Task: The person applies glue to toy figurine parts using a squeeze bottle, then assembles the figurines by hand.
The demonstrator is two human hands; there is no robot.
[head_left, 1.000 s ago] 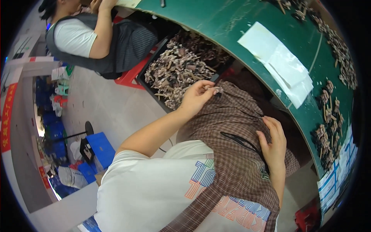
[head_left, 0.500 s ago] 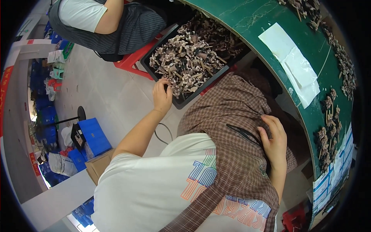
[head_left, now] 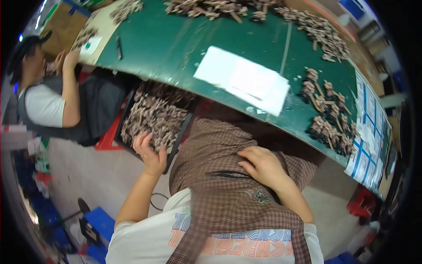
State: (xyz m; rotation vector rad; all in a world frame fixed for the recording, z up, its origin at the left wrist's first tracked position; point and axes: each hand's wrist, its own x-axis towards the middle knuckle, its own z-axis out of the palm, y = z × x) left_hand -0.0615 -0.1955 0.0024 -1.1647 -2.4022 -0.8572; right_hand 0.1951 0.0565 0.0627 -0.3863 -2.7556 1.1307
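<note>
My left hand [head_left: 150,155] is over the near edge of a black crate [head_left: 175,152], its fingers spread with nothing visible in them. Heaped in the crate are small pinkish-brown and dark pieces [head_left: 154,115], some with stick-like bits; their kind is unclear. My right hand [head_left: 264,166] rests on the lap of my brown checked apron [head_left: 215,141], fingers loosely extended, with no held thing visible. Beside its fingertips is a slim dark shape [head_left: 228,174] on the apron; whether it is a tool or a pocket opening I cannot tell.
The green table [head_left: 167,48] curves across in front, bearing white paper sheets [head_left: 241,79], a dark slim object [head_left: 118,47] and clusters of similar pieces [head_left: 329,110]. A co-worker [head_left: 48,99] sits at the left, next to a red stool [head_left: 107,134]. Blue boxes [head_left: 103,224] stand lower left.
The view has swung, bringing more of the table and the co-worker into sight. My left hand has shifted from beside the crate's corner to over its near edge. The right hand stays on my lap.
</note>
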